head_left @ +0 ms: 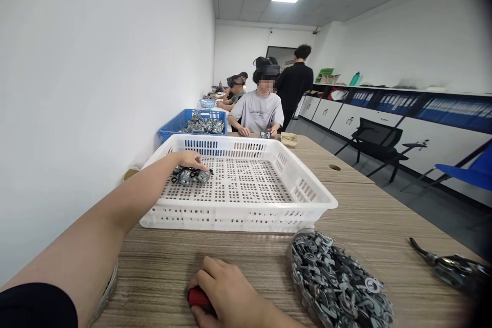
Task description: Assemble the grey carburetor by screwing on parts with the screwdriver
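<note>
My left hand (pixel 191 159) reaches into a white perforated plastic basket (pixel 238 217). Its visible finger bends down over small silver metal assemblies with dark parts (pixel 188 176) at the basket's left side, and the hand is closed on one of them; its other fingers are mostly hidden. Low in the view, my right hand (pixel 226 292) rests on the wood-grain table, fingers wrapped round a red object (pixel 199 297) with a dark lower part. Most of that object is covered, so its kind does not show.
A clear tub of grey metal pieces (pixel 338 282) stands right of my right hand. Pliers-like tools (pixel 449 266) lie at the right edge. Behind the basket are a blue crate of metal parts (pixel 203 124), a small box (pixel 289 139) and a seated person (pixel 257 110).
</note>
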`<state>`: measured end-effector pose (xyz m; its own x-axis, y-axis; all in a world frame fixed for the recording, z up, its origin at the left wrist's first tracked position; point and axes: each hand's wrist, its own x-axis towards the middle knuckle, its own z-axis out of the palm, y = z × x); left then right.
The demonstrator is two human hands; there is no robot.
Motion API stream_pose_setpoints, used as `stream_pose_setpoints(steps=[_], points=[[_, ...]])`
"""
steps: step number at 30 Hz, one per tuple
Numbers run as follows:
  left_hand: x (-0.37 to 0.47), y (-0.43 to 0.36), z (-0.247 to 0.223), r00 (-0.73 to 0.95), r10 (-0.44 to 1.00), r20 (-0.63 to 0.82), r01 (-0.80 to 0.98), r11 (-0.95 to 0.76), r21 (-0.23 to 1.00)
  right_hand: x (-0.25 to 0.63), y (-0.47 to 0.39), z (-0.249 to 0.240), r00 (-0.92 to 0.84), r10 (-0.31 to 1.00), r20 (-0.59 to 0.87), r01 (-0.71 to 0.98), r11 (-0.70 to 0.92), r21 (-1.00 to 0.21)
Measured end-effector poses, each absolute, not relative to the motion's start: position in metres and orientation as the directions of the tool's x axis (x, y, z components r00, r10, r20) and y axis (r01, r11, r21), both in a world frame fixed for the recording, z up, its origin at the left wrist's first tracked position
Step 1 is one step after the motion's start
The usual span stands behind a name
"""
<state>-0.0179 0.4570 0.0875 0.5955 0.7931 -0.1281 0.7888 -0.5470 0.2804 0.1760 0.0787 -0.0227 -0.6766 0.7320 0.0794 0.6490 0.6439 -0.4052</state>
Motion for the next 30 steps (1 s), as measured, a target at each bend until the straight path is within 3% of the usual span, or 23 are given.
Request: stream_pose_setpoints(steps=[9, 15, 22, 26, 30], points=[[-0.023, 0.453, 0.095, 0.573, 0.799, -0.183, 0.816, -0.534, 0.221, 0.173, 0.083, -0.028, -0.668, 0.744, 0.021, 0.668, 0.612, -0.425], [-0.02, 0.452, 0.097, 0.556, 0.825, -0.105, 0.828, -0.537, 0.163, 0.174, 0.085, -0.037, -0.673, 0.734, 0.092, 0.648, 0.645, -0.405], [-0.017, 0.416, 0.129, 0.489, 0.828, 0.276, 0.822, -0.543, 0.173, 0.175, 0.084, -0.035, -0.686, 0.707, 0.17, 0.632, 0.695, -0.343], [-0.007, 0.373, 0.157, 0.406, 0.731, 0.549, 0.758, -0.604, 0.244, 0.172, 0.088, -0.04, -0.705, 0.683, 0.189, 0.617, 0.723, -0.31], [0.011, 0.303, 0.184, 0.334, 0.606, 0.723, 0.633, -0.712, 0.304, 0.171, 0.091, -0.037, -0.711, 0.683, 0.169, 0.616, 0.72, -0.319]])
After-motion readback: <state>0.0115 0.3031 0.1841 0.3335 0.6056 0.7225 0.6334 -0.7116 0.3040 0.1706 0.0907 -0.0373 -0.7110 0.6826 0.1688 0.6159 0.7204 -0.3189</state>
